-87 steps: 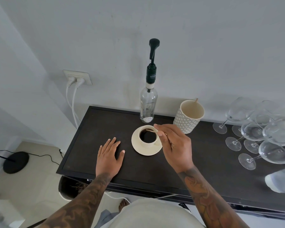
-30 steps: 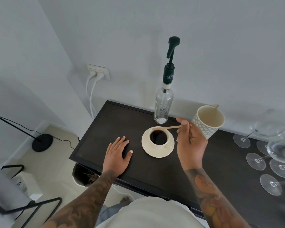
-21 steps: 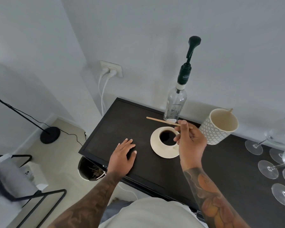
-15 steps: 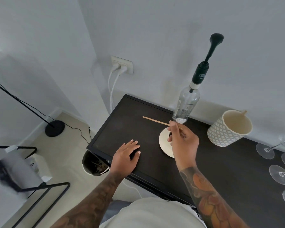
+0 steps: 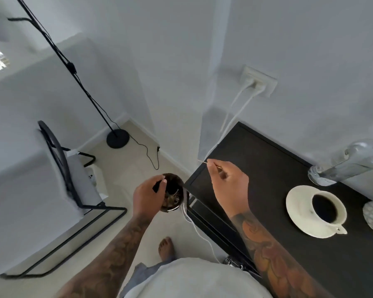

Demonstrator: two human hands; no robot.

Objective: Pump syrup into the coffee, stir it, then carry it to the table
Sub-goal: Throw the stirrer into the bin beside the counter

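Head view: I'm pinching stir stick (image 5: 211, 164) in right hand (image 5: 228, 186), left hand (image 5: 146, 195) gripping bin (image 5: 173, 193) rim, steadying for discard; coffee (image 5: 324, 208) waiting.

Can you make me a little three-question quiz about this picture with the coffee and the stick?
1. True or false: the right hand pinches the wooden stir stick.
2. Where is the coffee cup? A) on its saucer on the dark table B) in the left hand C) on the floor
3. Fill in: the left hand is at the rim of the small dark ____ on the floor beside the table.

Key: 1 true; 2 A; 3 bin.
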